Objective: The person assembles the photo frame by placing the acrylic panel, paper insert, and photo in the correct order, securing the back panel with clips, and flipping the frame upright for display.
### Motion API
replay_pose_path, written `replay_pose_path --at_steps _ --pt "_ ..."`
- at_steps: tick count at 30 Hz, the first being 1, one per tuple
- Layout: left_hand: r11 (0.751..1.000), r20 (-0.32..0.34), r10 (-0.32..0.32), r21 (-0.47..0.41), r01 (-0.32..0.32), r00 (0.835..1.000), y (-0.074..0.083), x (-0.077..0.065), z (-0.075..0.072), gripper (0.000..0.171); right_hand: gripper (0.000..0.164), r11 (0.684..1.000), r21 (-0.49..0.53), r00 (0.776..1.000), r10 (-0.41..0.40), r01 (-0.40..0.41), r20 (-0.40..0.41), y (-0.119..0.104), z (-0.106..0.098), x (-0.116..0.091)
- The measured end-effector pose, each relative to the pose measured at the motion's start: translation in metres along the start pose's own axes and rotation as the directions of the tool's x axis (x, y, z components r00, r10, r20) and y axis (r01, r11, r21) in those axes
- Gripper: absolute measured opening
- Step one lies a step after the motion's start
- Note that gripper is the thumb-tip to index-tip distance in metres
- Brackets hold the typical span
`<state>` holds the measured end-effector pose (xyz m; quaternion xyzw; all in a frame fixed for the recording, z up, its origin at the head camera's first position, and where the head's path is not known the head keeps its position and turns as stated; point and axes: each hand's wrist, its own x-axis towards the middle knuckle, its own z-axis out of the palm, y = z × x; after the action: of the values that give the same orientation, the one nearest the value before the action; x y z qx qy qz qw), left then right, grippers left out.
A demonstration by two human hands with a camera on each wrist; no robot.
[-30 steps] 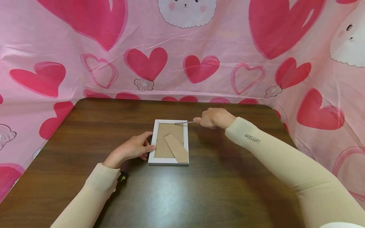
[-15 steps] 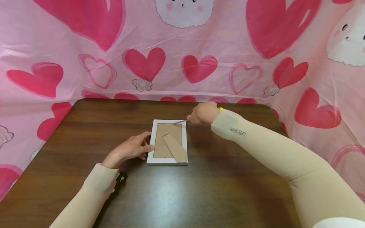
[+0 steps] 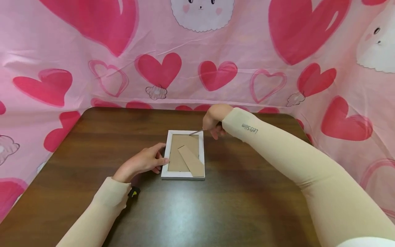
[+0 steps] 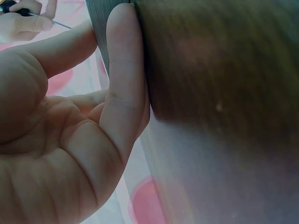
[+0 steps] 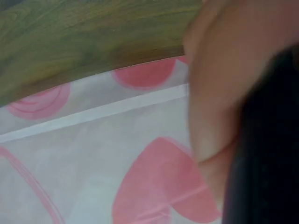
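Tool tip at the top inner edge of a face-down picture frame

A white picture frame [image 3: 201, 147] lies back upward on the dark wood counter [image 3: 247, 206], between the counter's left and right edges and near its far edge. Its brown backing board [image 3: 177, 159] sits inside the border, and a brown stand [image 3: 193, 164] slants across it toward the frame's near right corner.

The left hand [image 3: 143, 161] grips the frame's left edge, thumb on the border and fingers against the side. The right hand [image 3: 217, 119], wrist bent, pinches a thin tool [image 3: 196, 132] (its dark handle [image 4: 13, 8] shows in the left wrist view); exactly how each finger sits cannot be told, as the right wrist view is blurred. The tool's tip is at the border's inner far edge, beside the backing board.

Pale sleeves [image 3: 277, 154] cover both forearms. Beyond the counter's far edge hangs pink cloth [image 3: 185, 41] printed with hearts.
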<state>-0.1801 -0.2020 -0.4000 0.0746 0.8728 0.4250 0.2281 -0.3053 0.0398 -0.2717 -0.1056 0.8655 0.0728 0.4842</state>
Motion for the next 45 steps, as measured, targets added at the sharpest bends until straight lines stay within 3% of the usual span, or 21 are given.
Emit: replay_pose_path --at_steps 7,13,15,21,25,26,28,32,33,37,41,45 --pt "1.0 0.009 -0.008 -0.007 0.008 1.0 0.0 0.004 0.001 0.067 0.056 0.999 0.015 0.999 0.033 -0.032 -0.042 0.004 0.003 0.003" --pt "1.0 0.007 -0.011 -0.001 0.011 1.0 -0.001 0.004 -0.001 0.066 0.059 0.98 0.152 0.973 0.155 -0.129 -0.17 0.002 0.016 0.007" --pt "1.0 0.006 -0.011 0.001 0.011 1.0 -0.001 0.004 -0.001 0.067 0.058 0.981 0.146 0.966 0.155 -0.126 -0.208 0.002 0.02 0.008" --pt "1.0 0.008 -0.005 0.005 0.005 1.0 -0.001 0.003 -0.003 0.066 0.067 0.999 -0.005 0.987 0.03 -0.031 -0.156 0.002 0.029 0.013" --pt "1.0 0.013 0.004 0.007 -0.004 1.0 0.0 0.002 -0.004 0.066 0.068 0.996 0.022 0.968 0.095 -0.092 -0.233 0.003 0.04 0.026" --pt "1.0 0.014 0.006 0.008 -0.006 1.0 0.0 0.002 -0.004 0.066 0.069 0.994 0.028 0.965 0.108 -0.105 -0.239 0.009 0.04 0.046" --pt "1.0 0.017 0.004 0.008 -0.005 1.0 -0.001 0.003 -0.004 0.066 0.071 0.992 0.038 0.962 0.13 -0.124 -0.24 0.014 0.042 0.066" --pt "1.0 0.02 -0.005 0.005 0.005 1.0 -0.002 0.003 -0.003 0.066 0.074 0.991 0.047 0.964 0.13 -0.122 -0.231 0.019 0.044 0.076" --pt "1.0 0.021 -0.006 0.003 0.006 1.0 -0.002 0.003 -0.003 0.066 0.071 0.99 0.067 0.959 0.138 -0.125 -0.246 0.014 0.046 0.059" --pt "1.0 0.021 -0.007 -0.002 0.007 1.0 -0.001 0.004 -0.003 0.067 0.065 0.986 0.129 0.948 0.142 -0.109 -0.284 0.012 0.052 0.032" --pt "1.0 0.018 -0.005 -0.004 0.005 1.0 -0.001 0.004 -0.003 0.068 0.065 0.993 0.074 0.944 0.107 -0.088 -0.313 0.01 0.057 0.024" --pt "1.0 0.021 0.007 -0.013 -0.006 1.0 -0.001 0.005 -0.004 0.068 0.066 0.996 -0.021 0.927 0.071 -0.085 -0.368 0.01 0.062 0.03"
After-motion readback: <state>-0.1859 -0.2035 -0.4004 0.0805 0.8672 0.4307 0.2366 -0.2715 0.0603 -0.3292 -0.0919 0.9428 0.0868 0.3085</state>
